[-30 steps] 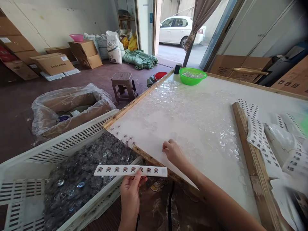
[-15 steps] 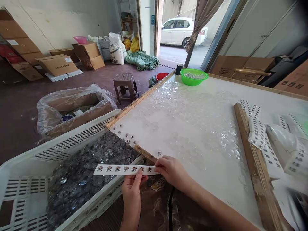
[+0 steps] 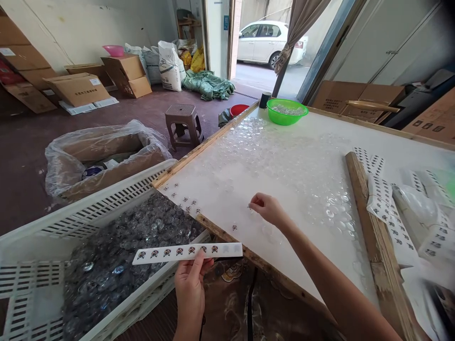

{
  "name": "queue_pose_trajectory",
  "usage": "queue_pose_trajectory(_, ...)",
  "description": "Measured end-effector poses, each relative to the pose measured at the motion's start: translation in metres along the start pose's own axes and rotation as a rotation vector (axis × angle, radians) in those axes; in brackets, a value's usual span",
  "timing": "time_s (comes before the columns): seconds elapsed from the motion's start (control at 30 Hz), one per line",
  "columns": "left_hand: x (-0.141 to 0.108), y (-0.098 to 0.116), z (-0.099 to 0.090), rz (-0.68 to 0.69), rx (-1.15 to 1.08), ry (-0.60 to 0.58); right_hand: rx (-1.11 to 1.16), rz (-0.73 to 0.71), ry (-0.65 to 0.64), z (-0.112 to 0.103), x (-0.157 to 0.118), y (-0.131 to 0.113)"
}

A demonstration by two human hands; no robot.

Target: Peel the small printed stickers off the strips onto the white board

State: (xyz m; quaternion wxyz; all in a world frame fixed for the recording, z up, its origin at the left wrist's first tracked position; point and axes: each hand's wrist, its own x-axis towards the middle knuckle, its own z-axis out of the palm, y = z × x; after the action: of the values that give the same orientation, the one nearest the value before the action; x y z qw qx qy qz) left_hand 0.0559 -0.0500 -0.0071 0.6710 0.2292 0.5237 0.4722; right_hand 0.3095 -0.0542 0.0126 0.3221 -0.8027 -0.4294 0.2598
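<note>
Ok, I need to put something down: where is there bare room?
Likeliest, the white tabletop between its far wooden rim and the printed white strips. Dark red floor also looks bare between the brown plastic stool and brown cardboard boxes. Clear round discs crowd left of the long wooden bar; bundled strips crowd its right.

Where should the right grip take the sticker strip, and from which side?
On the sticker strip, probably the bare right end, pinched face to back from the right: it is thin and flat, juts clear of the left grip, which pinches nearer the middle, and carries only faint marks.
</note>
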Motion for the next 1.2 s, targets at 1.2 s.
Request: queue_pose_trajectory(1.2, -0.008, -0.011, -0.001, 0.016, 0.019, -0.108, -0.145, -0.585, -0.115, 0.057, -0.091, -0.054)
